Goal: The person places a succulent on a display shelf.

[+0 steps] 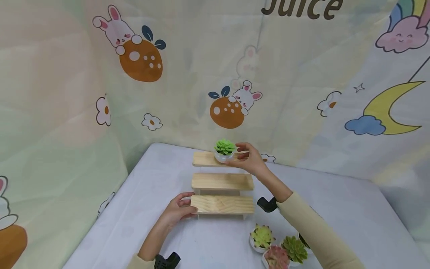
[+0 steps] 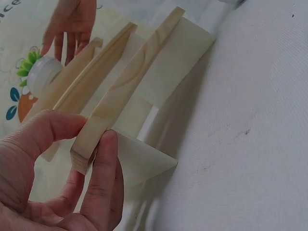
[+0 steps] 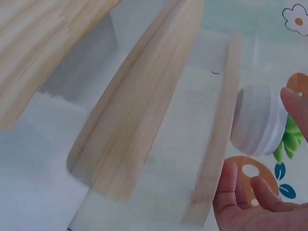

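Note:
A bright green succulent (image 1: 225, 147) in a small white pot (image 3: 256, 120) stands on the top board (image 1: 203, 159) of a three-step wooden rack. My right hand (image 1: 250, 160) is at the pot's right side, thumb beside the pot and fingers loosely spread. In the right wrist view the thumb overlaps the pot's edge, while the other fingers are apart from it, near the top board. My left hand (image 2: 62, 178) pinches the left end of the lowest board (image 1: 222, 204) between thumb and fingers. Between these lies the middle board (image 1: 222, 181).
At the front right of the white-covered table (image 1: 215, 246) several potted succulents stand together: a yellow-green one (image 1: 262, 236), a pink one (image 1: 277, 257), a darker green one (image 1: 294, 249) and one partly behind the right sleeve. A printed cloth backdrop (image 1: 188, 101) rises behind the table.

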Motion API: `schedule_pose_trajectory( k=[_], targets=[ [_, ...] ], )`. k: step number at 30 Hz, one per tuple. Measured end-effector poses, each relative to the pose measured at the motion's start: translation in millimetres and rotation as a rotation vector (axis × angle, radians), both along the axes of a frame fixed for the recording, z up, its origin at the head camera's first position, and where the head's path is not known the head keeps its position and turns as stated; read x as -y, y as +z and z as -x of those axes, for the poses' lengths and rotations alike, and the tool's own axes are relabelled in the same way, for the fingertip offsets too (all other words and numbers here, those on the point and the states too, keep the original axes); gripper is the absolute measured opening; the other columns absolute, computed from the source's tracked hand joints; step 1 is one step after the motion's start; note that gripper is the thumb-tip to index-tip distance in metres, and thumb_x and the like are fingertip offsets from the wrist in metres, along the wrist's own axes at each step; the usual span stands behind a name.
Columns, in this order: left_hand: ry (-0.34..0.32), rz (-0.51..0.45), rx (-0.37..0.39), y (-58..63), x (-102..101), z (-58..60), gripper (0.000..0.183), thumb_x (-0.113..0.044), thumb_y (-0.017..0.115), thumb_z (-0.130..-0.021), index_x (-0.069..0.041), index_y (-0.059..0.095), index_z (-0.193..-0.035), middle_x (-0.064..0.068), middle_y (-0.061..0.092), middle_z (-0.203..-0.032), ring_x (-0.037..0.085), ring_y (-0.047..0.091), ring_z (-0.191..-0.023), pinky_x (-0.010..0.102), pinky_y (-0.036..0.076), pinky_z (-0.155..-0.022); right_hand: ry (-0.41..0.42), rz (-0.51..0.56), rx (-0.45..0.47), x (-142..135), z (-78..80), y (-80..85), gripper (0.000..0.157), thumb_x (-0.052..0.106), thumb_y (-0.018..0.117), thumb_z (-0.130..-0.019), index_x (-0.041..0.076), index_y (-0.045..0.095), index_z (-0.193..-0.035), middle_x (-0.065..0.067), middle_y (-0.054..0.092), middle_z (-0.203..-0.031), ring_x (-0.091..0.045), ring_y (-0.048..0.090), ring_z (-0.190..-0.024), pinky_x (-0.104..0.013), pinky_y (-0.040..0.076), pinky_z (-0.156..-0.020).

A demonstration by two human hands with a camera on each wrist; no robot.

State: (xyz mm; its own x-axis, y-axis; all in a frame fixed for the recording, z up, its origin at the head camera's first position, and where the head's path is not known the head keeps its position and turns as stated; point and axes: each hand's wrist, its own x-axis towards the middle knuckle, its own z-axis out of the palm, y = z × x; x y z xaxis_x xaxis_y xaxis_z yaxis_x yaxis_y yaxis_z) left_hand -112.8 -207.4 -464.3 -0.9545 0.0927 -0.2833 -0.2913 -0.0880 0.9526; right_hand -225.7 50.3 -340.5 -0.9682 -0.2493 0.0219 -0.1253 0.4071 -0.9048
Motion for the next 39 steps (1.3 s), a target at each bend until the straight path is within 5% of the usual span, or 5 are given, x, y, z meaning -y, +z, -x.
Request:
schedule_pose_trajectory(
  k=[16,23,31,39],
  targets=[
    [-0.028,-0.026,0.005,-2.9,2.3,8.8,0.064,0.006,0.067,-0.081,0.006,0.039,-0.139,0.013,0.063,-0.108,0.017,0.067,-0.085,0.028,0.058,-0.075,-0.084,-0.06,-0.049,-72.2,-22.8,6.0,0.068,0.017,0.082,-0.079,0.002,0.047,-0.136,-0.019,0.051,-0.126,-0.034,0.056,-0.108,-0.034,0.05,-0.092],
    [-0.028,-0.038,0.013,-5.6,2.0,11.0,0.065,0.008,0.066,-0.081,0.007,0.039,-0.14,0.011,0.065,-0.105,0.017,0.067,-0.085,0.028,0.058,-0.075,-0.117,-0.13,-0.05,-103.2,-46.9,3.7,0.07,0.023,0.081,-0.081,0.003,0.045,-0.137,-0.018,0.05,-0.13,-0.034,0.055,-0.11,-0.039,0.049,-0.093],
    [-0.032,-0.045,0.026,-6.7,3.7,14.0,0.067,0.009,0.067,-0.082,0.006,0.036,-0.141,0.01,0.064,-0.105,0.016,0.067,-0.086,0.029,0.059,-0.077,-0.126,-0.17,-0.02,-136.5,-74.4,-0.6,0.068,0.024,0.082,-0.08,0.003,0.047,-0.135,-0.017,0.052,-0.128,-0.032,0.056,-0.106,-0.019,0.052,-0.08],
    [-0.035,-0.04,0.046,-9.1,2.2,16.4,0.067,0.009,0.068,-0.082,0.005,0.038,-0.141,0.009,0.064,-0.104,0.016,0.066,-0.087,0.029,0.058,-0.078,-0.108,-0.196,0.024,-176.1,-105.7,-16.5,0.064,0.021,0.079,-0.083,0.001,0.047,-0.135,-0.017,0.053,-0.123,-0.031,0.057,-0.103,-0.021,0.053,-0.078]
  ],
)
